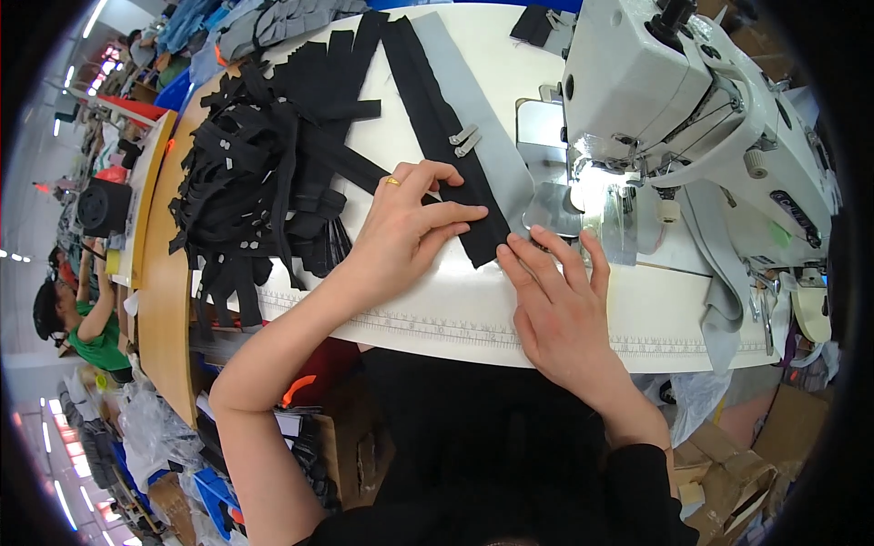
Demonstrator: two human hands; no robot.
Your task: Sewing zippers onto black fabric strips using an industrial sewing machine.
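Observation:
A black zipper (426, 86) with two silvery pulls (465, 141) lies slantwise along a grey fabric strip (460, 82) on the white table. My left hand (401, 223), with a ring on one finger, rests from the left on the zipper's near part. Its index finger is stretched across the tape, and another finger bends beside it. My right hand (564, 305) lies palm down with fingers spread, its fingertips by the zipper's near end and the fabric's edge. The lit needle area of a white sewing machine (628, 82) is just beyond the right fingertips.
A heap of black zippers (246, 164) covers the table's left side. A printed ruler (410, 325) runs along the front edge. Grey cloth (715, 264) hangs over the edge at right. Cardboard boxes (737, 469) stand below right. A person in green (100, 337) is at far left.

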